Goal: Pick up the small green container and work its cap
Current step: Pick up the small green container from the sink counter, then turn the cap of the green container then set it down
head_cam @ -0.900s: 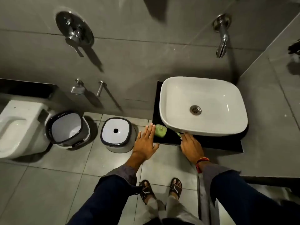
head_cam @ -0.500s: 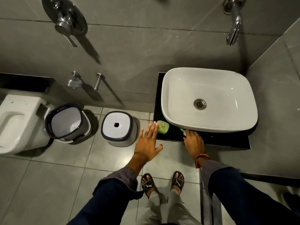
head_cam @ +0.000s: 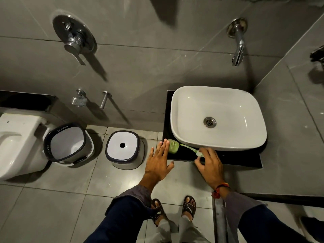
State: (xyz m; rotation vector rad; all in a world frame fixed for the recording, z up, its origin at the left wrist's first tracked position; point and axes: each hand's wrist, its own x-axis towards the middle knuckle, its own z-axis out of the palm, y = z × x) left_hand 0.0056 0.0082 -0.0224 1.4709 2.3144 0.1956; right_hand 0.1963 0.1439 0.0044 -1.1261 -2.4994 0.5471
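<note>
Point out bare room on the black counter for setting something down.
Free: the black counter strip in front of the sink, right of the right hand. Crowded: the left corner, with the green container, green toothbrush and left hand.

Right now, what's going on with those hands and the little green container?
Left hand open, fingertips at the green container. Right hand pinching a green toothbrush. Container on the black counter beside the white basin, not lifted.

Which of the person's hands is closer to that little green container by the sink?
The left hand: its fingertips reach the green container. The right hand is off to the container's right, at a green toothbrush.
</note>
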